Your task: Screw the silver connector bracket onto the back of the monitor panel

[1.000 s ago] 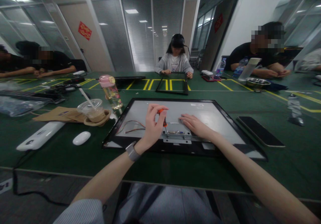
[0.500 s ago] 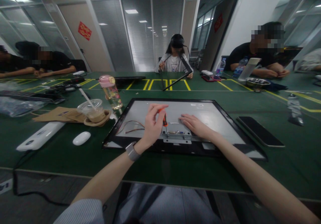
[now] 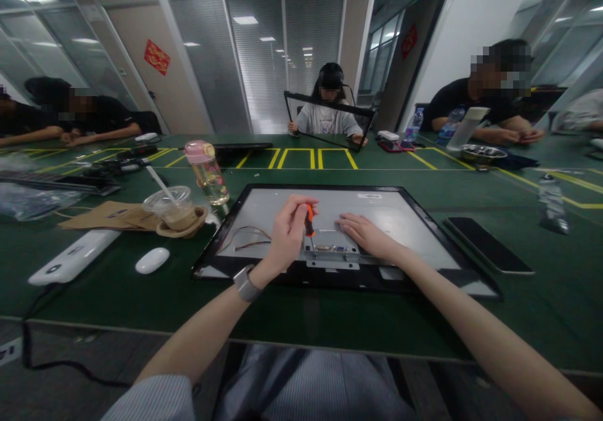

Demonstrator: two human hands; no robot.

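Observation:
My left hand (image 3: 288,229) is closed around the orange and black handle of a screwdriver (image 3: 309,221). The screwdriver stands nearly upright, its tip at the left end of a metal bracket with connector ports (image 3: 332,256). That bracket lies near the close edge of a flat display panel (image 3: 301,202) with a grey back and a black frame. My right hand (image 3: 365,234) lies flat on the panel behind the bracket's right side, fingers stretched out and holding nothing. Thin coloured wires (image 3: 252,244) run over the panel left of my left hand.
Left of the panel are a white mouse (image 3: 152,261), a white power strip (image 3: 75,256), a plastic cup (image 3: 172,207) and a pink-lidded bottle (image 3: 206,169). A black phone (image 3: 487,245) lies to the right. Across the table, a person holds a black frame (image 3: 330,104).
My left fingers have shifted slightly on the screwdriver handle, showing more of its orange top. My right hand stays put. The person opposite has turned and raised the black frame.

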